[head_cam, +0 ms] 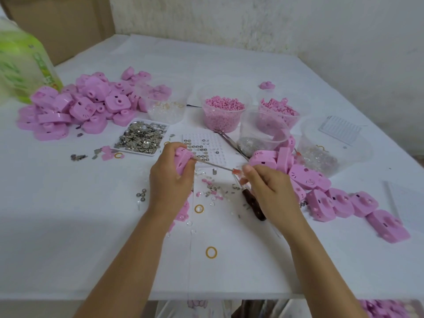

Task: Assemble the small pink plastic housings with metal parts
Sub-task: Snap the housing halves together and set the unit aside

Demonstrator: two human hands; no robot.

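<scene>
My left hand (171, 177) grips a small pink housing (182, 158) above the table's middle. My right hand (268, 187) holds a thin screwdriver (214, 165) by its red handle, and the metal tip touches the housing's right side. A white tray of small metal parts (142, 136) lies just beyond my left hand. Beside it sits a white perforated plate (202, 148) with a few metal pieces in its holes. Loose metal bits (215, 189) are scattered between my hands.
A heap of pink housings (85, 104) fills the far left; a row of others (321, 191) runs along the right. Clear tubs (223, 111) of pink pieces stand behind. A dark-handled tool (254, 205), tweezers (229, 141) and yellow rubber bands (211, 252) lie on the white table (91, 237).
</scene>
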